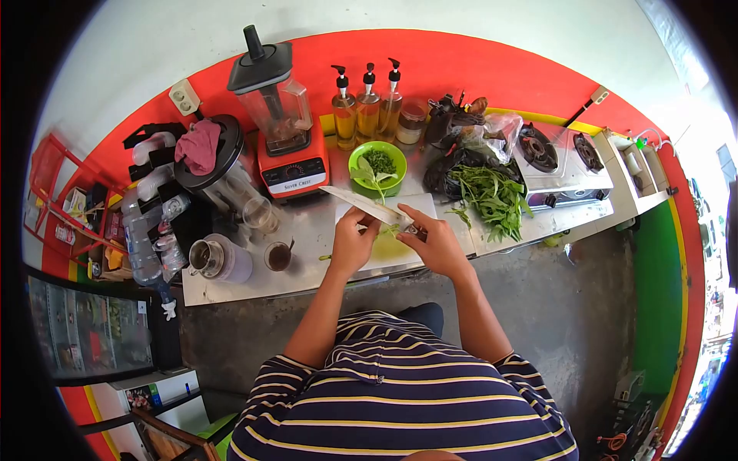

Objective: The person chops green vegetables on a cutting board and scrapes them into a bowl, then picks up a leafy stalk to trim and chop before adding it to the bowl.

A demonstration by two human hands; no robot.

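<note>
My right hand (437,244) is closed at the right end of a knife (361,203), whose pale blade points up and left over the white cutting board (421,203). The handle is mostly hidden by my fingers. My left hand (354,242) is closed just under the blade, fingertips pinched; what they hold is hidden. A leafy green sprig (373,174) sticks up behind the blade, its stem running down between my hands. Behind it a bright green bowl (396,184) contains chopped greens (382,160). Green bits and wet green stain (390,247) show on the board.
A red blender (292,165), several pump bottles (367,107) and a jar (411,123) stand at the back. Leafy greens (492,196) lie right, beside a gas stove (565,165). A glass (277,256) and a metal flask (219,260) stand left, near the counter's front edge.
</note>
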